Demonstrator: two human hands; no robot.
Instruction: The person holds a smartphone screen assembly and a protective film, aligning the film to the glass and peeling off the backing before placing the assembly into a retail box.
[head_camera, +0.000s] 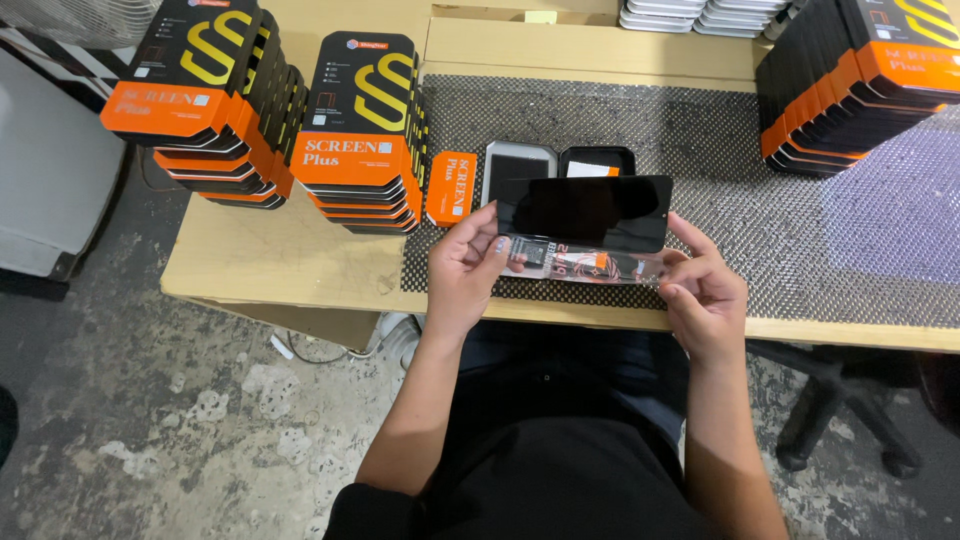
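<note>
A small packing workshop. A plain wooden worktable (280, 255) stands on a stained, cracked concrete floor (200, 420). Tall stacks of identical black-and-orange retail boxes (215, 110) crowd the table's corners, a black perforated mat (760, 190) covers its middle, and piles of white plastic trays (690, 15) line the far edge.
</note>
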